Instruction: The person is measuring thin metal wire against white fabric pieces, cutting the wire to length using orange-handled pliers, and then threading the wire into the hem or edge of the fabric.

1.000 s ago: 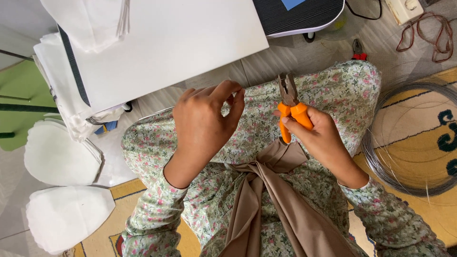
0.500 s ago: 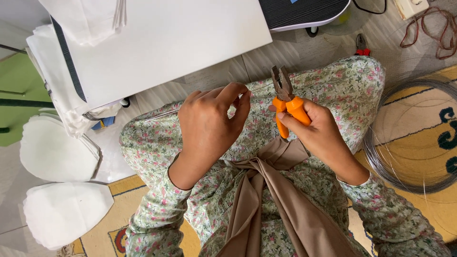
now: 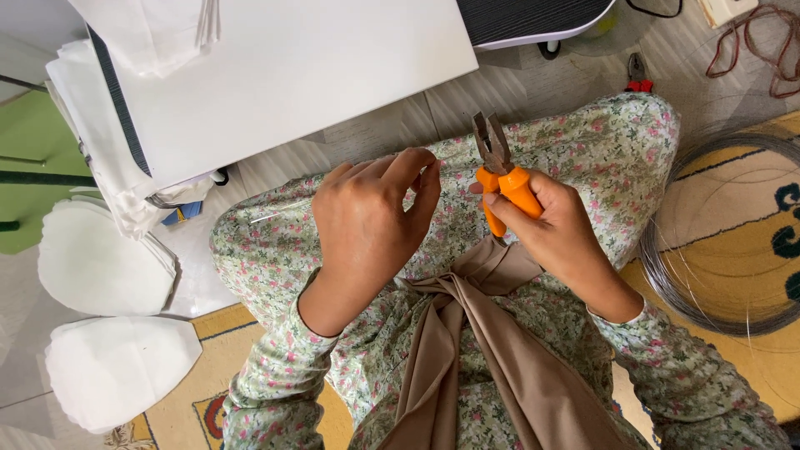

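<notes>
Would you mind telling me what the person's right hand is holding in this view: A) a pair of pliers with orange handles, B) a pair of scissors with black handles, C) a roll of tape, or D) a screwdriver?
A: the right hand grips a pair of orange-handled pliers, metal nose pointing up and away over the floral lap, beside the left hand.

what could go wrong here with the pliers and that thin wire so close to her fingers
1. The left hand pinches a thin wire right beside the pliers held in the right hand; a fingertip could get nipped.
2. The work is done over the lap, so a freed wire end might poke the floral fabric or skin.
3. The wire coil on the floor may spring or tangle if pulled.
</notes>
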